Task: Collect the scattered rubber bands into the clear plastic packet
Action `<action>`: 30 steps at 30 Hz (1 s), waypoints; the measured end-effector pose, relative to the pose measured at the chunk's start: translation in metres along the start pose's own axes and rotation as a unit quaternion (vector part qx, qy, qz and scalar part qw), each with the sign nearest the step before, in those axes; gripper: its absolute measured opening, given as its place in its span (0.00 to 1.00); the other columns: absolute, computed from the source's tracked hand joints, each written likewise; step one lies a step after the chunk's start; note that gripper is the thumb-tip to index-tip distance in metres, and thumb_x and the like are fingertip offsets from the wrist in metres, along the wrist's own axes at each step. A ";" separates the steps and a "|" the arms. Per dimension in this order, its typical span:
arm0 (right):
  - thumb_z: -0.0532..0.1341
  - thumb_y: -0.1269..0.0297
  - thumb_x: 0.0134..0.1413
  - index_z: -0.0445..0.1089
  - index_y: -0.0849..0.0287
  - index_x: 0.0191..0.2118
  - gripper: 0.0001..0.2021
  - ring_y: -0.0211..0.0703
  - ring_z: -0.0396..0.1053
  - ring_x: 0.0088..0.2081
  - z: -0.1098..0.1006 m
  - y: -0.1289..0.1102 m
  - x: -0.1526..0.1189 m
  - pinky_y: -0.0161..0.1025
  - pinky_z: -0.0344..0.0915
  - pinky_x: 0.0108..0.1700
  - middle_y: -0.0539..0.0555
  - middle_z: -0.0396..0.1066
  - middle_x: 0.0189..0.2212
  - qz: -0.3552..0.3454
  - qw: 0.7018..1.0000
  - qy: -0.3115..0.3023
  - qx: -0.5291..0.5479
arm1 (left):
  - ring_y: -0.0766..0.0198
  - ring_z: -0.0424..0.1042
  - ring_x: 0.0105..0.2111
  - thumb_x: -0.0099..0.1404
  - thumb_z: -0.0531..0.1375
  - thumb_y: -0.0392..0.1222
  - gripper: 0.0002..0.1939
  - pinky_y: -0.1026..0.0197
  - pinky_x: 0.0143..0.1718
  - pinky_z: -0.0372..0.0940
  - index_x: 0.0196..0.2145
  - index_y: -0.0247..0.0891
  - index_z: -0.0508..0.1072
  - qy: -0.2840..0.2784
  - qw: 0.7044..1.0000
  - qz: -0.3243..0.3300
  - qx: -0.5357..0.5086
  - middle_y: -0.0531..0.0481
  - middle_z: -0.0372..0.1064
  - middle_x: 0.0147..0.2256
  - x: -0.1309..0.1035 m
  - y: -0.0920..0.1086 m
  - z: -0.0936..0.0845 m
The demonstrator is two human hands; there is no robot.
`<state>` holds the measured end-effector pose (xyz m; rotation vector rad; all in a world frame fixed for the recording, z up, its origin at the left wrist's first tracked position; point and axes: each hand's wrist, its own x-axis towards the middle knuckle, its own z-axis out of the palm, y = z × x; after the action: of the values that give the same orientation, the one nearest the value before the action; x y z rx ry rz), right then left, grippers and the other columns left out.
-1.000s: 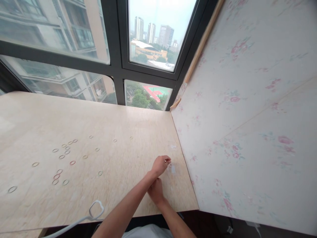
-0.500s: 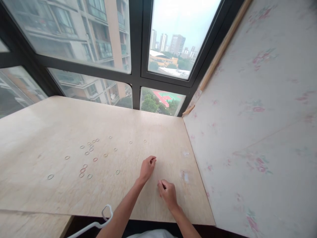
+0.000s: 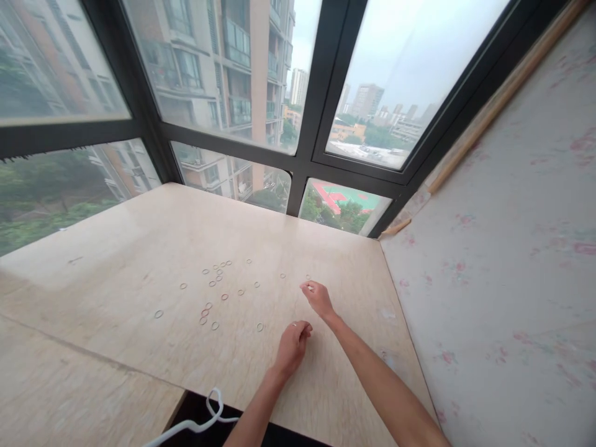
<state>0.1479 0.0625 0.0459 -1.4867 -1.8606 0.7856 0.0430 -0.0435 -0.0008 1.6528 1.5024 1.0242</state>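
Many small thin rings, rubber bands by their look, lie scattered on the pale stone-patterned surface. Among them are a reddish ring, a pale ring left of my left hand, and a ring farther back. My right hand reaches forward with thumb and fingers pinched, just short of another ring. Closer to me, my left hand rests low over the surface with its fingers curled together. Whatever either hand may hold is too small to make out.
Dark-framed windows rise behind the surface. A floral-papered wall stands on the right. At the front edge a white cable-like loop hangs over a dark gap. Clear tape patches stick near the wall.
My right hand has moved forward, past my left hand, towards the far rings. My left hand has drawn back nearer to me. The view has turned to the left.
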 end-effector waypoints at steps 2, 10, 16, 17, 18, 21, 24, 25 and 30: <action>0.53 0.59 0.56 0.75 0.60 0.33 0.15 0.36 0.65 0.25 0.018 -0.010 0.032 0.32 0.58 0.29 0.49 0.72 0.25 -0.011 0.999 -0.033 -0.027 | 0.61 0.67 0.33 0.67 0.45 0.38 0.13 0.60 0.36 0.59 0.31 0.38 0.67 0.000 1.000 0.003 -0.008 0.48 0.69 0.30 -0.002 0.001 -0.003; 0.59 0.62 0.58 0.70 0.61 0.44 0.11 0.44 0.69 0.44 0.063 -0.028 0.096 0.45 0.63 0.48 0.56 0.72 0.44 -0.001 0.978 -0.131 -0.165 | 0.63 0.65 0.32 0.70 0.43 0.42 0.15 0.60 0.35 0.58 0.30 0.38 0.64 0.002 0.999 -0.012 -0.048 0.50 0.67 0.29 -0.002 0.006 -0.010; 0.59 0.59 0.60 0.69 0.62 0.44 0.12 0.44 0.69 0.44 0.065 -0.030 0.100 0.49 0.66 0.47 0.55 0.70 0.44 -0.019 0.953 -0.203 -0.224 | 0.62 0.66 0.32 0.68 0.45 0.39 0.13 0.60 0.35 0.59 0.32 0.38 0.66 0.015 0.999 0.007 -0.044 0.48 0.69 0.29 -0.003 0.000 -0.007; 0.59 0.59 0.60 0.69 0.62 0.44 0.12 0.44 0.69 0.44 0.064 -0.030 0.100 0.48 0.66 0.47 0.55 0.70 0.44 -0.022 0.950 -0.211 -0.228 | 0.62 0.67 0.32 0.68 0.45 0.39 0.13 0.60 0.35 0.59 0.32 0.38 0.67 0.018 0.999 0.012 -0.044 0.48 0.69 0.29 -0.003 -0.001 -0.006; 0.59 0.59 0.60 0.69 0.62 0.44 0.12 0.44 0.69 0.43 0.062 -0.030 0.100 0.48 0.66 0.46 0.55 0.70 0.43 -0.024 0.948 -0.218 -0.230 | 0.62 0.67 0.31 0.68 0.45 0.40 0.13 0.60 0.35 0.59 0.33 0.38 0.67 0.020 0.999 0.017 -0.043 0.48 0.69 0.29 -0.003 -0.002 -0.005; 0.59 0.59 0.60 0.69 0.62 0.43 0.11 0.43 0.69 0.42 0.057 -0.028 0.096 0.47 0.67 0.45 0.54 0.70 0.42 -0.029 0.949 -0.226 -0.217 | 0.62 0.67 0.31 0.69 0.46 0.41 0.13 0.60 0.35 0.59 0.33 0.38 0.68 0.025 0.998 0.030 -0.040 0.48 0.69 0.29 -0.002 -0.004 -0.005; 0.60 0.59 0.58 0.70 0.62 0.38 0.10 0.41 0.69 0.39 0.046 -0.023 0.087 0.44 0.66 0.43 0.53 0.71 0.38 -0.027 0.963 -0.206 -0.174 | 0.61 0.68 0.32 0.69 0.46 0.41 0.13 0.60 0.35 0.60 0.34 0.37 0.68 0.028 0.999 0.031 -0.035 0.48 0.70 0.29 -0.002 -0.005 -0.005; 0.61 0.60 0.57 0.69 0.62 0.35 0.09 0.40 0.69 0.37 0.042 -0.021 0.082 0.42 0.66 0.41 0.52 0.71 0.35 -0.024 0.969 -0.193 -0.153 | 0.61 0.69 0.32 0.69 0.46 0.42 0.13 0.60 0.36 0.60 0.34 0.37 0.69 0.029 0.999 0.031 -0.033 0.48 0.70 0.29 -0.002 -0.005 -0.004; 0.57 0.63 0.53 0.66 0.58 0.29 0.05 0.33 0.60 0.19 0.009 -0.003 0.045 0.31 0.56 0.24 0.42 0.58 0.15 0.016 0.991 -0.130 -0.020 | 0.60 0.70 0.33 0.69 0.47 0.43 0.14 0.59 0.36 0.62 0.36 0.37 0.70 0.032 0.999 0.027 -0.029 0.48 0.71 0.30 -0.002 -0.006 -0.003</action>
<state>0.1313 0.1052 0.0469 -1.5002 -2.0576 1.0027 0.0376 -0.0451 -0.0046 1.6421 1.4610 1.1490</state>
